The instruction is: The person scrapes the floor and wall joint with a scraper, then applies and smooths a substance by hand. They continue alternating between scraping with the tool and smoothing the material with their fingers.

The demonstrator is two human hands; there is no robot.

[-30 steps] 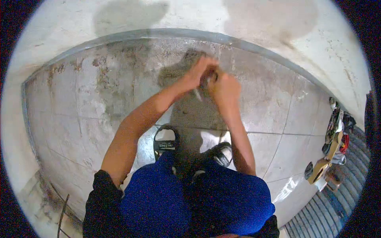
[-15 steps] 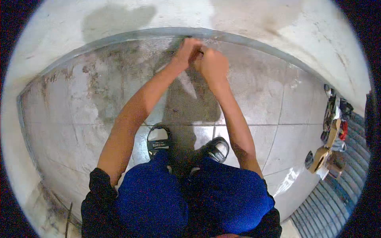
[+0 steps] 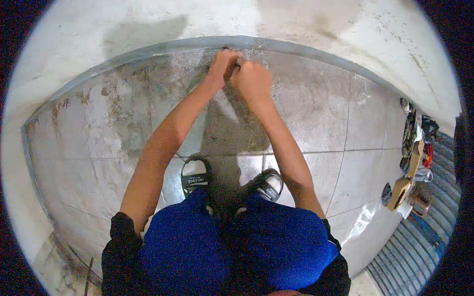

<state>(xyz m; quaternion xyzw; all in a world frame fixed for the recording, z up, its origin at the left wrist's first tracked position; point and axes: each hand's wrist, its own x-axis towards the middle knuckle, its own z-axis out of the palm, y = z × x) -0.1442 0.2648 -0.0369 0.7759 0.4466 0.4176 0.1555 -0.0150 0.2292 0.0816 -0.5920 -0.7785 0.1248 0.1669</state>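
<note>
The small dark thing (image 3: 239,62) sat between your hands, near the far edge of the floor; its pointing and long axis were too hidden to tell; your right hand (image 3: 253,81) was curled narrow on it; your left hand's (image 3: 220,66) grip you could not tell; both had shifted farther and left, close to the smooth grey baseboard (image 3: 182,45); stained, square-jointed tiles (image 3: 316,126) stretched nearer, beneath black sandals (image 3: 195,178).
</note>
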